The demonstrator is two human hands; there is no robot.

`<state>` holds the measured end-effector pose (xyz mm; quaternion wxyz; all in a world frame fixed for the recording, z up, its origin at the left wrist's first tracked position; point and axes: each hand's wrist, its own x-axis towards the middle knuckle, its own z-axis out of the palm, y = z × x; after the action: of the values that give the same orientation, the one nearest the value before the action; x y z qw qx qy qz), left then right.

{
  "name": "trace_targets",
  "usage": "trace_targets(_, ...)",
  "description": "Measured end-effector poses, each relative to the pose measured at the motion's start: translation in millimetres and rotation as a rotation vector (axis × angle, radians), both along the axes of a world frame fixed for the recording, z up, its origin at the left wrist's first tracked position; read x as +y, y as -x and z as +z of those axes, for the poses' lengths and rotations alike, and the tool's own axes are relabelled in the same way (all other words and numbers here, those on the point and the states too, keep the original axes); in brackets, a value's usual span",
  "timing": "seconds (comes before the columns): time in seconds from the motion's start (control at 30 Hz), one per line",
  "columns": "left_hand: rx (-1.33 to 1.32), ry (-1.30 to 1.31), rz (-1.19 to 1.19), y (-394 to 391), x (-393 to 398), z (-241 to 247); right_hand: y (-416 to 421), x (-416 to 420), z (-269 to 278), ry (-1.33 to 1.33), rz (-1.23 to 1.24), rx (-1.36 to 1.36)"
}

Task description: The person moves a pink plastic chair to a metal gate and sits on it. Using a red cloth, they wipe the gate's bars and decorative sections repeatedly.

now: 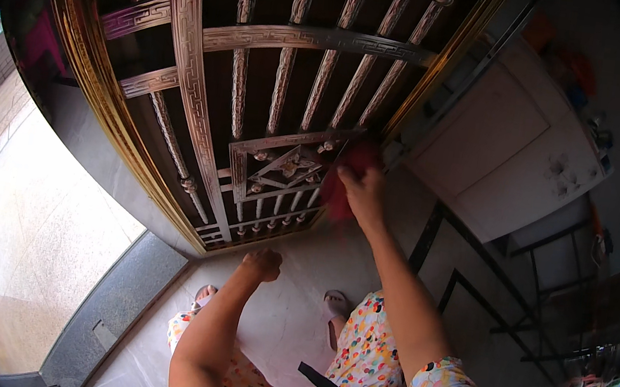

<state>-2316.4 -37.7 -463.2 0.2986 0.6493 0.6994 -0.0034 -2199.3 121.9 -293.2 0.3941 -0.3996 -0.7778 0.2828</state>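
Observation:
Before me stands a metal door (pixel 188 48) with a carved fret pattern, upright bars and a gilt edge. My right hand (pixel 365 195) grips a red cloth (pixel 339 197), blurred, at the right side of the door. Close to the cloth is a square lower panel (pixel 290 167) with a diamond-shaped ornament. My left hand (pixel 263 264) hangs low, just in front of the door's bottom edge. Its fingers are curled in and nothing shows in them; their undersides are hidden.
A white cabinet (pixel 505 137) with a flower print stands to the right, with items on top. Below it is a black metal frame (pixel 478 295). On the left, a grey stone threshold (pixel 101 307) borders a bright outdoor floor (pixel 31 215). My sandalled feet rest on pale floor tiles (pixel 281 319).

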Motion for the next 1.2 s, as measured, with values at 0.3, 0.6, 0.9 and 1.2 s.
trace_targets(0.3, -0.009, 0.005, 0.029, 4, -4, -1, 5, 4, 6, -0.159, -0.025, -0.173)
trace_targets(0.6, -0.011, 0.063, 0.028, 3, -5, 22, -16, -12, -47, 0.359, 0.126, 0.390)
trace_targets(0.9, -0.039, 0.038, 0.071, 4, -5, 17, -31, -47, -64, 0.775, 0.035, 0.678)
trace_targets(1.2, -0.028, -0.012, 0.031, 5, -5, 5, 9, 3, -55, -0.226, -0.034, -0.149)
